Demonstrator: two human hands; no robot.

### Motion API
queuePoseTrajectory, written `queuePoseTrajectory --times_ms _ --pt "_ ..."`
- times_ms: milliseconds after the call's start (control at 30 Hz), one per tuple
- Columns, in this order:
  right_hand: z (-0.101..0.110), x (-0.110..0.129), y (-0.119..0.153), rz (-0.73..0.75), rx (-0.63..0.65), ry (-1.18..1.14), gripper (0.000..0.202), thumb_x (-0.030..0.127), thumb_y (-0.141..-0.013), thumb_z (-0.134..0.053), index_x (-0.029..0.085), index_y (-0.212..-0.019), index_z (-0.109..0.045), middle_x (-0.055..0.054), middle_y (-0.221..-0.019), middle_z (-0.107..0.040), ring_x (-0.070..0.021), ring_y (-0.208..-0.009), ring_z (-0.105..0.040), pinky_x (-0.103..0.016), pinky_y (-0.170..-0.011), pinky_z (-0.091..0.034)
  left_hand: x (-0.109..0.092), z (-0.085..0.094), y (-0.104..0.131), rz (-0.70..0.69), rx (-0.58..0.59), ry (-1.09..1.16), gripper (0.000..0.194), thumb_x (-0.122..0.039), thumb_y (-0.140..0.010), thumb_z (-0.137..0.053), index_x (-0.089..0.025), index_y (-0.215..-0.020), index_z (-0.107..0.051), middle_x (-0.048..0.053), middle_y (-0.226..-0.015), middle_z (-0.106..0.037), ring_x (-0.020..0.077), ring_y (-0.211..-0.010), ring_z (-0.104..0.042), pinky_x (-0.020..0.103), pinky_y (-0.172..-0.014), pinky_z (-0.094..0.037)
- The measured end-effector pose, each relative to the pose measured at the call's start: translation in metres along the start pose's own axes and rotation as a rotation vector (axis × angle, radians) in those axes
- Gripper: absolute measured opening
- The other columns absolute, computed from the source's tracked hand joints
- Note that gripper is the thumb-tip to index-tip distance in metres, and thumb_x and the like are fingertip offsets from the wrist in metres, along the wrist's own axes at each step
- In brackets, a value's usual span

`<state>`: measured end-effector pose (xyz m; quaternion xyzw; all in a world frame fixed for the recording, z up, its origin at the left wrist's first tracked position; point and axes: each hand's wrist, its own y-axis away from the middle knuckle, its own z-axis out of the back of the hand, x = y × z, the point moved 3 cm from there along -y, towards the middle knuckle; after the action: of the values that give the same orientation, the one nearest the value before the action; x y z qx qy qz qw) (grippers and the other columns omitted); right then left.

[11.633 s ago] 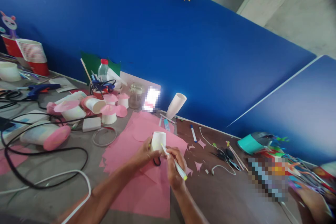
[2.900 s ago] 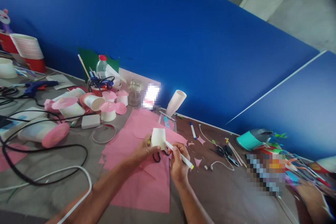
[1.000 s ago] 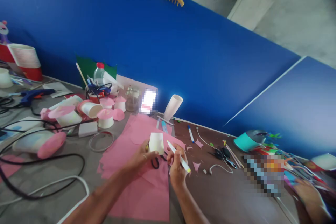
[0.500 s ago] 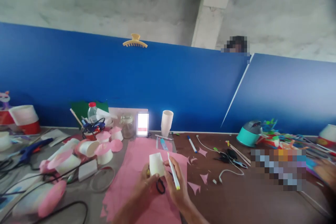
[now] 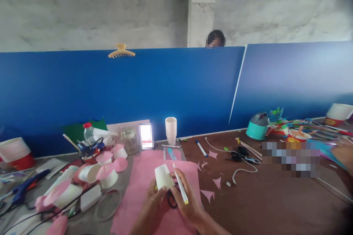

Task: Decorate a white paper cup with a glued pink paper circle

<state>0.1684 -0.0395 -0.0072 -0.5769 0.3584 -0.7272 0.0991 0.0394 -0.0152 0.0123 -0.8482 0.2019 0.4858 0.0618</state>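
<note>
My left hand (image 5: 152, 201) holds a small white paper cup (image 5: 163, 177) upside down above sheets of pink paper (image 5: 143, 187). My right hand (image 5: 187, 202) grips a white marker with a yellow end (image 5: 180, 188), its tip next to the cup's side. Black scissors (image 5: 171, 200) lie on the pink paper between my two hands, partly hidden by them.
Pink-topped paper cups (image 5: 106, 161), a blue glue gun (image 5: 20, 191), a water bottle (image 5: 88, 134), a jar (image 5: 130, 141) and a stack of white cups (image 5: 171, 130) crowd the left and back. A teal container (image 5: 256, 126) and another person's hand (image 5: 344, 154) are at the right. A blue partition (image 5: 165, 84) backs the table.
The camera has tilted up, so the partition top, a hair clip on it and a person behind it now show. My hands still hold the cup and marker, lower in the picture.
</note>
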Motion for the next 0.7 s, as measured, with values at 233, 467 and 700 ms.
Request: queuePoseTrajectory --times_ms 233,467,700 --pt "0.001 0.01 -0.003 0.026 -0.028 0.044 0.049 0.023 -0.09 -0.059 0.024 -0.139 -0.051 -0.012 -0.12 -0.068 -0.0272 -0.109 -0.066 -0.042 -0.094 -0.057 -0.012 -0.003 0.002 -0.042 0.005 -0.012 0.06 -0.028 -0.067 -0.079 -0.026 -0.124 -0.062 0.008 -0.111 -0.073 0.0306 -0.113 -0.063 0.038 -0.099 -0.049" --pt "0.0 0.013 -0.001 0.006 0.028 0.086 0.048 0.027 -0.097 -0.049 0.02 -0.144 -0.041 -0.015 -0.122 -0.064 -0.0264 -0.111 -0.066 -0.042 -0.094 -0.057 -0.003 0.007 -0.004 -0.03 -0.041 0.101 0.06 -0.023 -0.068 -0.077 -0.022 -0.126 -0.061 0.011 -0.113 -0.073 0.0328 -0.115 -0.063 0.045 -0.107 -0.042" --pt "0.0 0.015 0.003 0.007 0.06 0.094 0.05 0.024 -0.095 -0.049 0.024 -0.143 -0.038 -0.013 -0.122 -0.063 -0.0254 -0.112 -0.065 -0.041 -0.093 -0.058 -0.006 0.01 -0.007 -0.007 -0.066 0.107 0.057 -0.021 -0.067 -0.074 -0.021 -0.123 -0.064 0.009 -0.111 -0.074 0.0335 -0.118 -0.062 0.046 -0.111 -0.039"
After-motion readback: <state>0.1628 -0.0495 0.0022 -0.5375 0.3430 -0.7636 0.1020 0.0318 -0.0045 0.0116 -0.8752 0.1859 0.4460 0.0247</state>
